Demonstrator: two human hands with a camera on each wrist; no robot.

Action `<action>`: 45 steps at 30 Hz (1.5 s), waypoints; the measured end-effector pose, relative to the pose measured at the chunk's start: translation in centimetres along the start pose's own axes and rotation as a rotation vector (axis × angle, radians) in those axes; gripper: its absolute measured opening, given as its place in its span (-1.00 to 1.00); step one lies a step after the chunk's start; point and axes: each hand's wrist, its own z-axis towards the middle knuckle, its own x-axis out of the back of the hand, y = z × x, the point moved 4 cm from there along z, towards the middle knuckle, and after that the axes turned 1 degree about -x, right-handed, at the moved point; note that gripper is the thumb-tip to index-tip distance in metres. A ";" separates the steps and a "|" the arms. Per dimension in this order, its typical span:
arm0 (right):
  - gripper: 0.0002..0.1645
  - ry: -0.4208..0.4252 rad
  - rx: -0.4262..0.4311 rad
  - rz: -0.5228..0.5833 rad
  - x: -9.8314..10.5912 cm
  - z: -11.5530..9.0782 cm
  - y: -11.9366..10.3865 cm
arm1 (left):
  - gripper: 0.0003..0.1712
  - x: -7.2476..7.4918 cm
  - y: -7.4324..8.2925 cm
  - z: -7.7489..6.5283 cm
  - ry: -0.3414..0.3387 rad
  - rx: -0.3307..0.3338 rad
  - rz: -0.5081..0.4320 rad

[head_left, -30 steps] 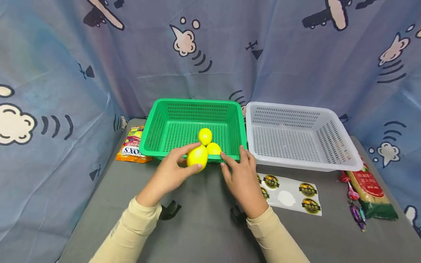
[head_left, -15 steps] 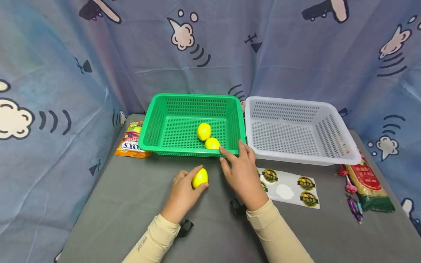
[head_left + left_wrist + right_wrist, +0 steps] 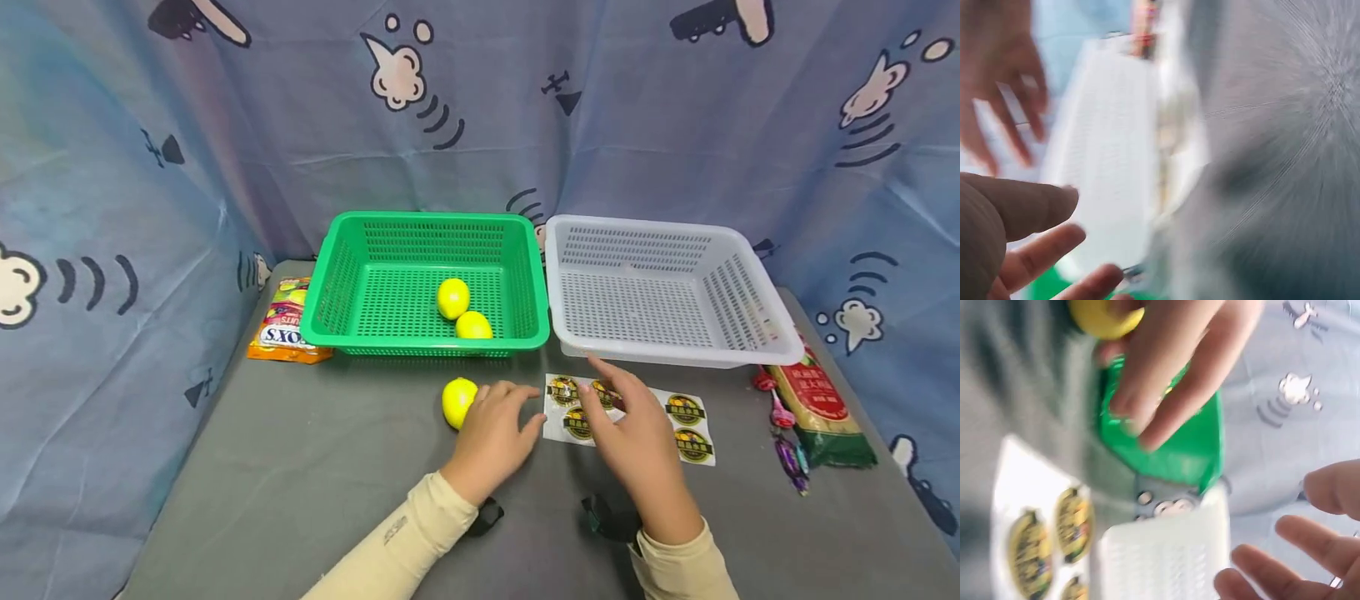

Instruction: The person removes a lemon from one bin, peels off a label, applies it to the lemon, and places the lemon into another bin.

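Bare grey table (image 3: pixel 322 467) runs out to the left of the left hand (image 3: pixel 491 429) and back toward the person, with the table's left edge well apart from that hand. Ahead of it, room ends at the near rim of the green basket (image 3: pixel 375 342). Ahead of the right hand (image 3: pixel 637 442), the near rim of the white basket (image 3: pixel 675 357) lies close to the index fingertip. To the right hand's right, the grey surface reaches as far as the packets near the table's right edge.

The left hand holds nothing; its fingers are loosely bent, the thumb apart from them. A yellow lemon (image 3: pixel 457 402) sits just left of its knuckles, and whether they touch cannot be told. The right hand is also unladen, its fingers extended and spread over the sticker sheet (image 3: pixel 566 408), hiding the middle; contact is unclear. The sheet's left end lies just beside the left hand's fingertips.

Beyond the left hand, two lemons (image 3: pixel 453 298) rest inside the green basket. A snack bag (image 3: pixel 283 321) lies farther left. Well right of the right hand are a lollipop (image 3: pixel 782 415), wrapped candies (image 3: pixel 791 462) and a red-and-green packet (image 3: pixel 821 404).
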 end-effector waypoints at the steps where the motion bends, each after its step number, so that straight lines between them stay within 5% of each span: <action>1: -0.41 -0.019 -0.032 0.006 0.1 -0.1 0.5 | -0.61 -1.1 0.2 0.7 -0.035 0.005 0.036; 6: -0.38 -0.079 -0.127 0.030 -0.5 -0.7 2.8 | -0.46 -4.5 1.1 3.7 -0.109 0.026 0.160; 14: -0.37 -0.124 -0.182 -0.014 -1.4 -1.3 4.4 | -0.37 -7.0 0.7 4.9 -0.130 0.092 0.071; 21: -0.39 -0.111 -0.157 -0.048 -1.4 -1.3 4.4 | -0.41 -6.2 -0.6 4.4 -0.160 0.134 -0.412; 25: -0.47 -0.074 -0.124 -0.034 -1.1 -1.5 4.2 | -0.42 -5.2 -1.1 3.2 -0.256 0.343 -0.810; 28: -0.55 -0.038 -0.105 -0.018 -0.7 -1.7 4.0 | -0.42 -3.9 -0.8 2.0 -0.250 0.466 -1.013; 31: -0.62 -0.035 -0.101 -0.003 -0.6 -1.7 3.8 | -0.44 -2.8 -0.2 1.0 -0.189 0.442 -1.048; 36: -0.63 -0.048 -0.107 0.009 -0.7 -1.9 3.4 | -0.44 -2.1 0.7 -0.1 -0.113 0.293 -1.046; 40: -0.67 -0.010 -0.141 0.032 -0.6 -2.0 3.1 | -0.44 -2.1 0.9 -0.3 -0.109 0.210 -1.044; 45: -0.66 -0.029 -0.209 0.042 -0.5 -2.0 3.2 | -0.43 -2.3 0.9 -0.5 -0.132 0.187 -0.982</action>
